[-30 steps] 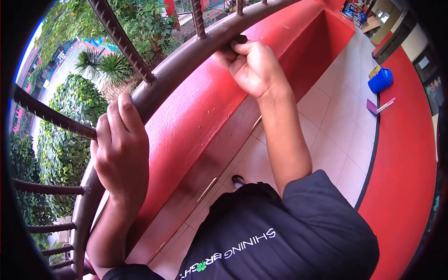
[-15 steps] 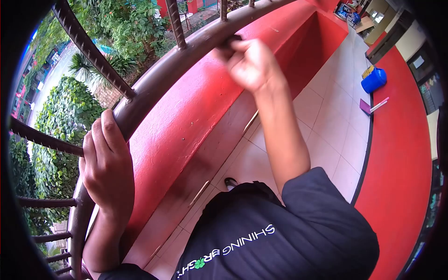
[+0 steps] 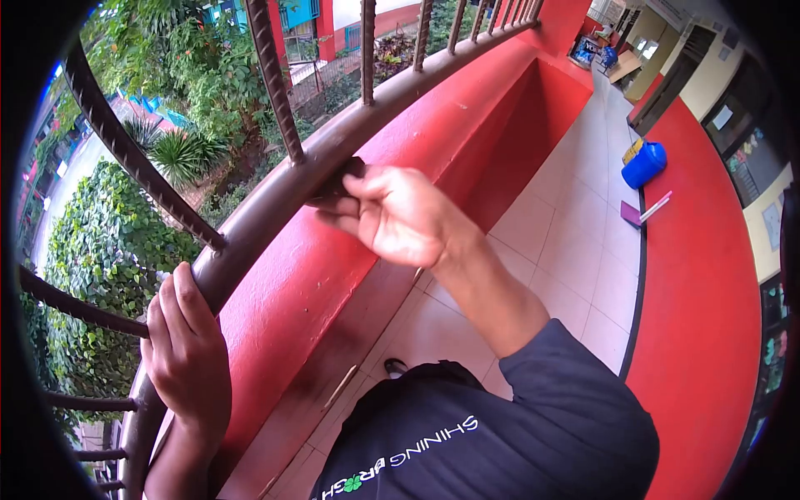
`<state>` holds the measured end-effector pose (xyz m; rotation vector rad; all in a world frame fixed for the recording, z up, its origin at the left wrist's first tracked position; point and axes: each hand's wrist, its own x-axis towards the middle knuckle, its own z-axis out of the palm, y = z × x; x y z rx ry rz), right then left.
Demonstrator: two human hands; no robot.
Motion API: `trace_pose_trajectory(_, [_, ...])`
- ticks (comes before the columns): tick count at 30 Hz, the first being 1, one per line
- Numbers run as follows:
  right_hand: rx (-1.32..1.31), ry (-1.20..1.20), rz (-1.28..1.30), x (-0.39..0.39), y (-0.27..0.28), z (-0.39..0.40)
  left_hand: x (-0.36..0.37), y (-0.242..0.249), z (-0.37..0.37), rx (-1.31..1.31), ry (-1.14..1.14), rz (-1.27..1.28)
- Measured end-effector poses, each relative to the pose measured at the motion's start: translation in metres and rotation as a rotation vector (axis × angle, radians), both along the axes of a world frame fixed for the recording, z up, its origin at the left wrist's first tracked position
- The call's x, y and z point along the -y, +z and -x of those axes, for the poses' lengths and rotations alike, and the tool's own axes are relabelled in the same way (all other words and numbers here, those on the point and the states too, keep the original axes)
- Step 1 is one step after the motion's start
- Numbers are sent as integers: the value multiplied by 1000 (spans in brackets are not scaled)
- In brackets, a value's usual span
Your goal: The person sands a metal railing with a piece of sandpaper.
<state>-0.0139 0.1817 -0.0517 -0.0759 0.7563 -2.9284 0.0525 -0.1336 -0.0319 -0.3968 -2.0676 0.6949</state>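
A thick brown metal railing [image 3: 260,210] with ridged upright bars curves along the left side. My left hand [image 3: 188,354] is wrapped over its lower pipe, fingers on the outer side near a bar. Farther up the same pipe, my right hand [image 3: 402,215] pinches a small dark piece [image 3: 354,167] between thumb and fingers. This piece touches the underside or inner side of the pipe; it may be cloth, but the hand hides most of it. Beneath the railing runs a red painted ledge [image 3: 292,304].
Pale floor tiles [image 3: 533,237] stretch along the corridor. By the red wall base [image 3: 700,333] on the right stand a blue bin [image 3: 644,167] and a purple dustpan [image 3: 631,214] with a light handle. Leafy plants [image 3: 108,233] grow beyond the bars.
My right hand has moved down and left along the railing, toward my left hand, with the dark piece. The left hand still grips the pipe. The view has shifted slightly.
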Motion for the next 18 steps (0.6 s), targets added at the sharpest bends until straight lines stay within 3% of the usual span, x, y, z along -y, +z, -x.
trace_pose_trajectory(1, [-111,332,87,-5,-6,-2,-1,1,-2,8,8,2])
trace_pose_trajectory(2, [171,-135,-102,-26,9,19,1,3,-4,22,11,16])
trace_pose_trajectory(3, [184,-288,-66,-64,6,47,2,0,-3,1,9,22])
trace_pose_trajectory(4, [50,-249,-8,-81,23,50,2,1,-3,3,19,18])
trace_pose_trajectory(6, [96,-515,-159,-66,1,48,1,0,-3,17,28,14])
trace_pose_trajectory(7, [175,-447,-165,-12,4,22,1,-2,-2,-9,16,12])
trace_pose_trajectory(8, [190,-189,28,19,-7,5,1,-1,-3,-4,30,20])
trace_pose_trajectory(10, [-212,308,138,16,-27,-3,0,2,-3,-1,-14,5])
trace_pose_trajectory(12, [130,-65,160,-6,-13,19,-3,4,-2,1,-19,-5])
trace_pose_trajectory(13, [121,-199,130,-16,-6,29,-4,5,-1,-16,-28,3])
trace_pose_trajectory(14, [106,-239,26,-21,-6,27,-4,5,-2,-32,-36,7])
trace_pose_trajectory(16, [-63,-30,322,23,-46,18,-5,4,-2,-30,-45,-19])
trace_pose_trajectory(17, [151,-57,280,86,-25,-14,-4,5,-1,-21,-64,-25])
trace_pose_trajectory(18, [149,-50,282,95,-16,-24,-2,6,0,-39,-89,-11])
